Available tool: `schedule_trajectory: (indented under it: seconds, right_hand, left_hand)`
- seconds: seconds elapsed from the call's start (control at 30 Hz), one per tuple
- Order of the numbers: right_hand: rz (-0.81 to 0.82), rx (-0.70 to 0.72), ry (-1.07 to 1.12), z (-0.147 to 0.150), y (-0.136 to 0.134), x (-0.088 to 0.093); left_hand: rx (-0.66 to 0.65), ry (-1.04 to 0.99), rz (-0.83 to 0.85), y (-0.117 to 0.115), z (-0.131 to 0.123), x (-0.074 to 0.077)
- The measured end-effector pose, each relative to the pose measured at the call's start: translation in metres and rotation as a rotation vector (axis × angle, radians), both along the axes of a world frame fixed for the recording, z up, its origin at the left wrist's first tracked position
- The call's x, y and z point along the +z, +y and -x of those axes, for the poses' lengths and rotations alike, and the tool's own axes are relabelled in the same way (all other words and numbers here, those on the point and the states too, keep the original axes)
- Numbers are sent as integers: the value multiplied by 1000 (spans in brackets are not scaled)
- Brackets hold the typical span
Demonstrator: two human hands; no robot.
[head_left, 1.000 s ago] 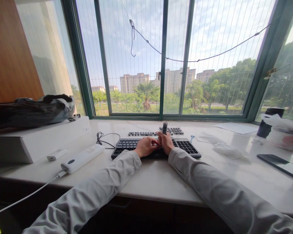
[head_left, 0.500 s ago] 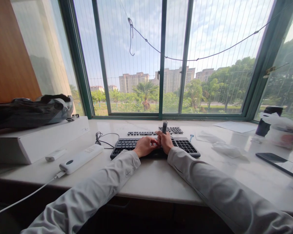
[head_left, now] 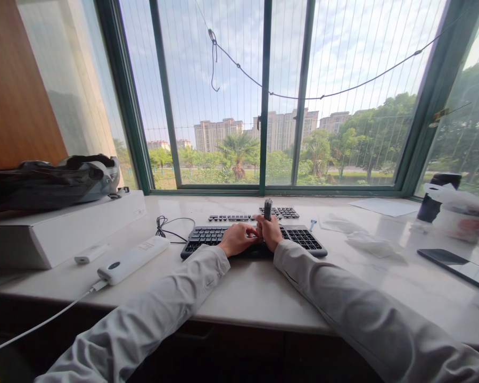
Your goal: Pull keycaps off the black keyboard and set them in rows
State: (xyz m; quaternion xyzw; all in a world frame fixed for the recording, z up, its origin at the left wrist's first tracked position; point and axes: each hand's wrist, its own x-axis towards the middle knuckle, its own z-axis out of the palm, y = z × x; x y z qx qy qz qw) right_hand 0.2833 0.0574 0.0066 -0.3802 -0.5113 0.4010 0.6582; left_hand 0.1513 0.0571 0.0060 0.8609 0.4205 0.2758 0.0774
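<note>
A black keyboard lies on the pale marble-look counter. Its left side bears keycaps, while the right block shows bare dark sockets. My right hand is closed round a short dark stick-like tool, held upright with a paler top end; its lower end is hidden. Close against it, my left hand rests over the keyboard's middle with thumb and fingers curled together. Whatever is between those fingers cannot be made out. Loose black keycaps are laid in rows behind the keyboard, with another group to the right.
Left of the keyboard are a coiled black cable, a white power bank and a white box. On the right lie a small blue item, crumpled clear plastic, a phone and a bagged tub.
The dark tool's top has shifted very slightly left. Both hands otherwise keep their places over the keyboard.
</note>
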Motion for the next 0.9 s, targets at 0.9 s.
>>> schedule_trajectory:
  seconds: [0.9]
  right_hand:
    - [-19,0,309,-52,16,22]
  left_hand:
    - [-120,-247,-108,-9,2,8]
